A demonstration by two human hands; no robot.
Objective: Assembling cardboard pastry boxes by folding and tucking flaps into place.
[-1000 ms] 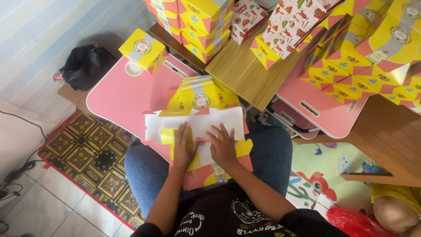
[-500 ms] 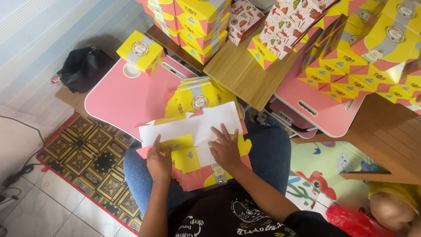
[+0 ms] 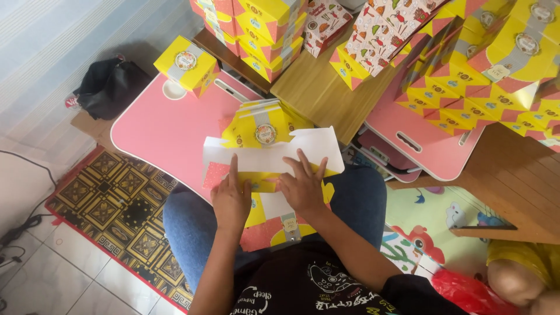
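Tiled floor at left of frame w/ a patterned rug (image 3: 111, 204) in black and gold, red border. Pink lap table (image 3: 169, 125) sits mid-left; a second pink table (image 3: 420, 137) lies right of centre, tucked under stacked boxes. Wooden board (image 3: 318, 87) top centre between them.

Person seated, jeans, dark printed shirt, seen from above. On the lap: flat unfolded box blank (image 3: 268, 160), white inner side up, yellow and pink print showing at edges. It spans both knees, upper edge overlapping the near rim of the pink lap table.

Left hand (image 3: 230, 198) – palm down, fingers stretched, flat on the blank's left part, pressing a yellow flap. Grips nothing. Right hand (image 3: 303, 184) – fingers spread wide, flat on the blank's middle, pressing too. Hands just beside each other, not touching.

Just above the blank: small pile of flat yellow blanks (image 3: 262, 119) on the table, round sticker on top one.

One finished yellow box (image 3: 186, 64) stands alone upper left on the lap table. Stack of finished boxes (image 3: 256, 29) top centre; bigger heap (image 3: 484, 64) upper right. Black bag (image 3: 108, 87) on floor at far left. Red plastic bag (image 3: 466, 291) lower right corner.
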